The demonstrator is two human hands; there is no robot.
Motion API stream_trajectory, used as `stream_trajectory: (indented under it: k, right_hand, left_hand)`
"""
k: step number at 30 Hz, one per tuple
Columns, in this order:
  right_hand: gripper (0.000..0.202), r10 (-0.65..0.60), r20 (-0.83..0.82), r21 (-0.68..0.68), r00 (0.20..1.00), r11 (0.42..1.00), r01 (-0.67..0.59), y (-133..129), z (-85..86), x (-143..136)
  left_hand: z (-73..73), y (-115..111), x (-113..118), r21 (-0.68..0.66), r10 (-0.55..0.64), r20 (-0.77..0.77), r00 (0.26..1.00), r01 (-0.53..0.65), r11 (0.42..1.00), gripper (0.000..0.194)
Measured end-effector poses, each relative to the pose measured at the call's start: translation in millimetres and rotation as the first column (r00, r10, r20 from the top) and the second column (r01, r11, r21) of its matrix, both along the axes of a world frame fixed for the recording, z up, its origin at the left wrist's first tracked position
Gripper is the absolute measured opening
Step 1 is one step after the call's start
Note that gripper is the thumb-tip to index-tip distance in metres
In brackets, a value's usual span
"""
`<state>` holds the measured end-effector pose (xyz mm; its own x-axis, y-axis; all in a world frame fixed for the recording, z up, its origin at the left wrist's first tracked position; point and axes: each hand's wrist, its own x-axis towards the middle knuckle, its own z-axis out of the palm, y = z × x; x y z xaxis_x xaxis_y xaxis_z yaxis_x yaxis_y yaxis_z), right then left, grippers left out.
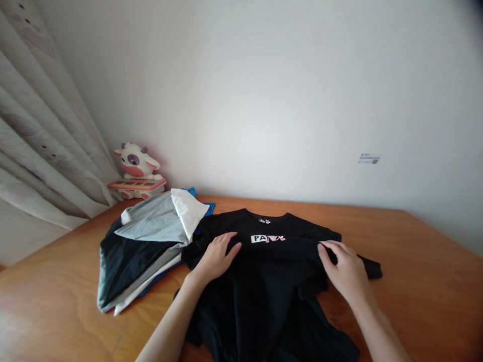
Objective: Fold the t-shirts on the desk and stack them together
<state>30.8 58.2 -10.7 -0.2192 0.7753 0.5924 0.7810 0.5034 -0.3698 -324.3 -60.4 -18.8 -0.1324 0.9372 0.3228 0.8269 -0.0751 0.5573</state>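
Note:
A black T-shirt (260, 281) lies in front of me on the wooden table, its collar towards the wall. Across its chest is a print with the letters "PA" and pink shapes, partly covered by a raised fold of the cloth. My left hand (219, 256) rests on the left side of the shirt, thumb apart from the fingers. On the right side, my right hand (345, 266) pinches the cloth between thumb and fingertips. The lower part of the shirt is bunched and runs out of view at the bottom.
Left of the shirt lies a stack of folded clothes (151, 221) in grey, black, white and blue. A cow-shaped toy keyboard (138, 173) stands behind it, near the curtain (49, 130). The wooden table (415, 251) meets a white wall bearing a small label (370, 159).

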Motion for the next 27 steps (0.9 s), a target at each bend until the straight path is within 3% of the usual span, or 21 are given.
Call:
stream_trajectory:
  k: [4,7,11,15,17,19,21,23,25,27]
  right_hand:
    - [0.065,-0.088,0.17,-0.151,0.981,0.982,0.115,-2,-0.8,-7]
    - [0.077,-0.121,0.332,-0.301,0.936,0.926,0.227,11,6.2,-17]
    - [0.08,-0.053,0.447,-0.49,0.893,0.821,0.294,47,9.6,-31]
    - [0.078,-0.065,0.515,-0.486,0.855,0.799,0.353,74,-0.8,-42]
    - [0.08,-0.056,0.563,-0.457,0.825,0.811,0.367,79,-4.4,-44]
    - [0.076,-0.065,0.605,-0.369,0.794,0.86,0.352,77,-3.3,-46]
    - [0.065,-0.081,0.619,-0.224,0.781,0.935,0.275,70,1.5,-49]
    - [0.055,-0.016,0.61,-0.138,0.792,0.982,0.127,59,7.3,-52]
    - [0.052,0.103,0.579,-0.171,0.809,0.985,-0.003,46,10.7,-55]
    - [0.057,0.161,0.565,-0.286,0.809,0.958,0.009,34,10.7,-54]
  left_hand:
    - [-22.0,3,5,-0.131,0.015,-0.219,0.976,-0.044,0.99,0.057]
    - [-30.3,12,7,-0.155,0.04,-0.299,0.953,-0.09,0.984,0.057]
    - [-30.7,30,7,-0.159,0.059,-0.357,0.932,-0.123,0.98,0.058]
    - [-25.5,50,2,-0.227,0.032,-0.397,0.917,-0.132,0.965,0.07]
    - [-21.4,58,-1,-0.266,0.016,-0.403,0.915,-0.134,0.955,0.074]
    - [-15.8,61,-2,-0.283,0.002,-0.402,0.916,-0.126,0.951,0.076]
    - [-8.9,60,0,-0.283,-0.016,-0.404,0.915,-0.109,0.953,0.074]
    - [-1.8,55,5,-0.267,-0.041,-0.41,0.911,-0.077,0.961,0.067]
    - [3.0,45,11,-0.243,-0.059,-0.398,0.915,-0.043,0.969,0.059]
    - [4.3,33,13,-0.246,-0.044,-0.373,0.927,-0.053,0.968,0.062]
